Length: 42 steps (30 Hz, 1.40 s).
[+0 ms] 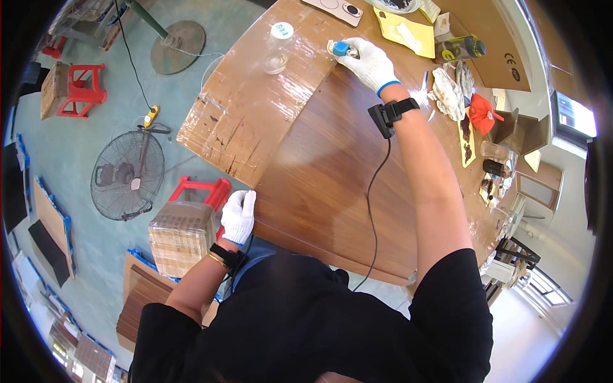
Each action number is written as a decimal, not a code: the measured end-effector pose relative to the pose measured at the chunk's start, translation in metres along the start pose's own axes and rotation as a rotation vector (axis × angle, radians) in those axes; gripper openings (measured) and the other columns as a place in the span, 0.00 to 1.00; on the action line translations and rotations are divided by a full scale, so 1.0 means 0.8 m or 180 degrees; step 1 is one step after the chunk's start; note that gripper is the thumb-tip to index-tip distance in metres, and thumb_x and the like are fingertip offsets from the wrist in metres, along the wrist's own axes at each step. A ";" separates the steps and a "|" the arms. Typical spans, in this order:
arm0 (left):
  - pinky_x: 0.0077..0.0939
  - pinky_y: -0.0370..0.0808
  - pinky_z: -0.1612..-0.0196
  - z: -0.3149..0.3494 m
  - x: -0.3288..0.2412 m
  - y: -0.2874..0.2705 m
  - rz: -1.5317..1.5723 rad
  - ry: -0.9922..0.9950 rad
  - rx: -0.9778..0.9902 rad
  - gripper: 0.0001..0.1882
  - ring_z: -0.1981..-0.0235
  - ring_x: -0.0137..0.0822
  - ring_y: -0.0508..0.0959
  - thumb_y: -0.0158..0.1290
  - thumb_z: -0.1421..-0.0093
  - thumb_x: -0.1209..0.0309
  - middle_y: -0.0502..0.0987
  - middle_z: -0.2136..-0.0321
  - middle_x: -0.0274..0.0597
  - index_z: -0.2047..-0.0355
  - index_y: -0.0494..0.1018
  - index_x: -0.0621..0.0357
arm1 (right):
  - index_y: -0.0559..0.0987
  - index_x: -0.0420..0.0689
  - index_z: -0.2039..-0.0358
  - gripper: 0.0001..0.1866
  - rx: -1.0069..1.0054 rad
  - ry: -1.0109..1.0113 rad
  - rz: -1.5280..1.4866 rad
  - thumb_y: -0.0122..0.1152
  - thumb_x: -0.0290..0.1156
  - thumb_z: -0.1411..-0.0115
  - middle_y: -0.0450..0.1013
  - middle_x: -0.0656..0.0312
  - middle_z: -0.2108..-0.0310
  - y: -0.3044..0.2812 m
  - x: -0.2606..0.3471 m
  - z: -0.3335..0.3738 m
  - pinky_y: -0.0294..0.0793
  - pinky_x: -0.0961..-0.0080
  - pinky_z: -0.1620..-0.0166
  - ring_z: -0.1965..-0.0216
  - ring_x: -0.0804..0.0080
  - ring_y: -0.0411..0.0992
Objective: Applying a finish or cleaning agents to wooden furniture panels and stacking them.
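Observation:
A brown wood-grain panel (332, 172) lies on the worktable in front of me. Near its far edge, my right hand (371, 65), in a white glove with a blue cuff, is closed round a small blue block (342, 48). Something whitish shows at the block's end, too small to make out. My left hand (237, 217), gloved the same way, is at the panel's near left corner. Its fingers are stretched out with nothing visible in them; whether they touch the edge I cannot tell. A clear jar with a white lid (281, 32) stands left of my right hand.
Film-covered cardboard (239, 121) lies left of the panel. Crumpled gloves (447, 96), a green bottle (460, 48), a red cloth (484, 113) and yellow sheets (402, 32) lie at the right. A floor fan (128, 175) and a carton (183, 237) on a red stool stand left. A cable hangs from my right wrist.

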State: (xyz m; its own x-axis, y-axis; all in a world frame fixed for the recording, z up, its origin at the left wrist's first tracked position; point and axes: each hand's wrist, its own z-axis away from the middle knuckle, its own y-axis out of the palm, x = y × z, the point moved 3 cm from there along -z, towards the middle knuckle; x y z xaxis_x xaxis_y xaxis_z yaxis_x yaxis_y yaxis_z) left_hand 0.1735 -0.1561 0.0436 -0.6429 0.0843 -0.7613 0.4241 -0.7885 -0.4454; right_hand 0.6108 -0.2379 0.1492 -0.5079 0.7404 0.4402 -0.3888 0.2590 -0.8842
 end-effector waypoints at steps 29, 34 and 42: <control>0.34 0.76 0.61 0.001 -0.003 -0.002 0.0037 0.0072 -0.0042 0.20 0.68 0.45 0.82 0.52 0.34 0.57 0.81 0.71 0.54 0.63 0.79 0.65 | 0.80 0.52 0.50 0.25 -0.0194 -0.0113 0.0224 0.63 0.49 0.46 0.80 0.55 0.57 -0.008 -0.020 -0.028 0.74 0.65 0.48 0.53 0.55 0.76; 0.35 0.76 0.61 0.001 -0.001 -0.001 0.0069 0.0065 -0.0041 0.19 0.68 0.45 0.82 0.53 0.34 0.58 0.81 0.70 0.54 0.63 0.79 0.65 | 0.80 0.52 0.50 0.25 0.0129 0.0001 0.0233 0.63 0.50 0.47 0.80 0.55 0.57 -0.003 -0.003 -0.016 0.74 0.65 0.48 0.53 0.55 0.76; 0.35 0.76 0.61 0.001 -0.005 -0.002 0.0009 0.0054 -0.0064 0.19 0.68 0.46 0.82 0.53 0.34 0.58 0.81 0.70 0.54 0.63 0.79 0.65 | 0.80 0.53 0.51 0.24 0.0723 -0.0202 0.0243 0.64 0.48 0.47 0.79 0.54 0.56 0.024 0.031 0.024 0.74 0.65 0.48 0.52 0.55 0.76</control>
State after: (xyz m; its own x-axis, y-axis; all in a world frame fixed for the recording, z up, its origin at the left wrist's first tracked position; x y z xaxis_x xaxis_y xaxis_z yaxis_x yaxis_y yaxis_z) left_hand 0.1743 -0.1556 0.0477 -0.6307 0.0926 -0.7705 0.4387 -0.7764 -0.4524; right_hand 0.5759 -0.2265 0.1462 -0.5869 0.7102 0.3889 -0.5067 0.0525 -0.8605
